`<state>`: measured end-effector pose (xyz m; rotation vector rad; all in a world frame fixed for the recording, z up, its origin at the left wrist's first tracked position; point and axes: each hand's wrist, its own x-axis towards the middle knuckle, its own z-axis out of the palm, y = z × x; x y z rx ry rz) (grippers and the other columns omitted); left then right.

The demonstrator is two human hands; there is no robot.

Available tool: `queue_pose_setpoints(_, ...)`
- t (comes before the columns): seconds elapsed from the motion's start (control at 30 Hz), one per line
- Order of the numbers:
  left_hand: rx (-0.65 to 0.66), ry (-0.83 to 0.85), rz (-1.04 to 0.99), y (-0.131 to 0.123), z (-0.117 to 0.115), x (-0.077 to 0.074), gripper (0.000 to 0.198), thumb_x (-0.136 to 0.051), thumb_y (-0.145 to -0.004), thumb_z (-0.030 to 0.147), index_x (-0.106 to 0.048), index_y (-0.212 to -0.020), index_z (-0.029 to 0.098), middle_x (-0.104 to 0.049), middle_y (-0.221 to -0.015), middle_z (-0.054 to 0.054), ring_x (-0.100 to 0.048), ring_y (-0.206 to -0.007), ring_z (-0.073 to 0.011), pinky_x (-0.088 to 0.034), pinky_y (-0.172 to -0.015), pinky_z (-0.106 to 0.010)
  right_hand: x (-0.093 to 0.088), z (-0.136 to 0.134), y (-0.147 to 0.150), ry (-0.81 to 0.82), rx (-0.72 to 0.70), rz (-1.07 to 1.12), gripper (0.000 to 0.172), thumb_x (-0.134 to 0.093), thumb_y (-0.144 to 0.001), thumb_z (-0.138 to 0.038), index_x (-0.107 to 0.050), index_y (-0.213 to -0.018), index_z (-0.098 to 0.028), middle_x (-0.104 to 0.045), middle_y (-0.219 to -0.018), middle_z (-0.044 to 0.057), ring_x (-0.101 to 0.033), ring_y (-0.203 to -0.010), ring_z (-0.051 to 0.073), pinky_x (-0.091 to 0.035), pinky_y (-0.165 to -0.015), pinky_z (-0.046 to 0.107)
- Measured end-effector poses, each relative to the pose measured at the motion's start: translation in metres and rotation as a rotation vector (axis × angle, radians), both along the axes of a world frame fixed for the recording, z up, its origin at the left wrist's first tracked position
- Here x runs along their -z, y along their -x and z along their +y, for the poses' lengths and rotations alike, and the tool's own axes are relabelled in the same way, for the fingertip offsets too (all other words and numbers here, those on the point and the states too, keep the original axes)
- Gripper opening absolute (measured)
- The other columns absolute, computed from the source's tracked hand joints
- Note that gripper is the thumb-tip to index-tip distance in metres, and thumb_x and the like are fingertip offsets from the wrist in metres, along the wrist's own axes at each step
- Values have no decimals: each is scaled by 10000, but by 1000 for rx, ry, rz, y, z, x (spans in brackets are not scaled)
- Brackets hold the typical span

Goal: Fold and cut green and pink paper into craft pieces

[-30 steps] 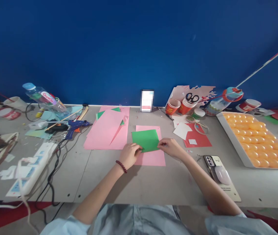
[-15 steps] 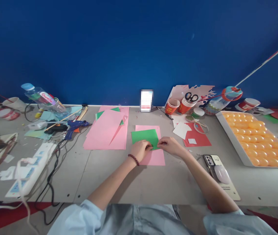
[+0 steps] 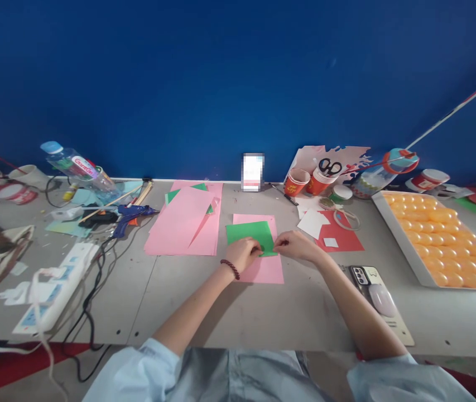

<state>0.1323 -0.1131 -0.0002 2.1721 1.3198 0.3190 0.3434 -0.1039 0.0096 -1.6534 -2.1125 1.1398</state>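
Note:
A green sheet of paper (image 3: 248, 230) lies over a pink sheet of paper (image 3: 263, 271) in front of me. My left hand (image 3: 244, 252), with a dark red bead bracelet on its wrist, pinches the green paper's near edge. At the near right corner, my right hand (image 3: 294, 245) has its thumb and fingers closed on the same green sheet. The near edge looks slightly lifted or turned up between the two hands. Part of it is hidden behind the left fingers.
To the left lie pink sheets (image 3: 179, 229), a blue glue gun (image 3: 131, 215) and a power strip (image 3: 59, 293). On the right are red paper cups (image 3: 297, 181), red paper (image 3: 349, 237), a phone (image 3: 400, 324) and a tray of orange balls (image 3: 438, 234). A blurred white screen (image 3: 253, 173) stands at the wall.
Both hands keep their grip on the green paper. The right hand has shifted very slightly right along its edge; the whole view has also moved a little.

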Motion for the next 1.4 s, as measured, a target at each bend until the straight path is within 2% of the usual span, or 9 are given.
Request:
queue_pose_setpoints(0.6, 17, -65, -25, 2, -1, 9, 93, -591, -864, 251, -674, -845, 213, -650, -855, 8, -592, -712, -140, -409, -591, -247, 0, -1, 5, -33, 26, -36, 138, -569, -675, -277, -651, -624, -178, -590, -605, -12, -474, -565, 113, -345, -519, 215)
queue_pose_setpoints(0.67, 62, -130, -21, 2, -3, 9, 109, -565, -881, 223, -672, -869, 212, -641, -886, -1, -595, -769, -147, -424, -624, -252, 2, -2, 5, -45, 29, -40, 133, -563, -677, -268, -652, -628, -181, -596, -618, -11, -478, -573, 114, -348, -522, 216)
queue_pose_setpoints(0.77, 217, -306, -8, 1, -6, 12, 212, -485, -911, 135, -673, -956, 222, -637, -933, -17, -571, -879, -166, -433, -721, -280, 4, -3, 4, -53, 45, -41, 131, -554, -682, -260, -656, -645, -187, -602, -631, -11, -482, -578, 115, -354, -525, 216)
queue_pose_setpoints(0.83, 286, -404, 19, 0, -8, 15, 273, -451, -916, 98, -666, -1018, 231, -640, -942, -23, -553, -868, -171, -425, -721, -298, 6, -4, 4, -59, 47, -38, 132, -556, -683, -261, -660, -652, -185, -604, -635, -7, -486, -579, 118, -358, -526, 217)
queue_pose_setpoints(1.03, 336, -522, 47, -1, -8, 23, 203, -495, -922, 190, -688, -960, 242, -629, -949, -38, -524, -849, -173, -405, -690, -311, 6, -2, 4, -74, 26, -50, 131, -561, -686, -262, -656, -643, -182, -605, -634, -1, -488, -585, 121, -360, -527, 219)
queue_pose_setpoints(1.2, 348, -553, 82, 0, -7, 26, 214, -492, -926, 173, -683, -986, 247, -619, -955, -44, -513, -849, -169, -398, -682, -306, 2, -8, 3, -74, 47, -2, 130, -564, -718, -275, -664, -721, -191, -634, -685, 4, -536, -618, 134, -408, -570, 233)
queue_pose_setpoints(1.27, 351, -553, 95, 0, -7, 25, 214, -489, -929, 179, -682, -987, 248, -614, -957, -46, -509, -854, -169, -400, -688, -307, 0, -17, 3, -127, 65, 39, 164, -537, -766, -280, -665, -824, -196, -659, -766, 19, -571, -664, 143, -439, -613, 244)
queue_pose_setpoints(1.4, 347, -536, 118, -1, -8, 22, 224, -484, -928, 173, -679, -999, 256, -609, -952, -40, -503, -862, -170, -400, -707, -309, 0, -44, 5, -343, 123, 19, 251, -420, -868, -225, -657, -946, -197, -668, -944, 68, -618, -805, 173, -479, -702, 281)
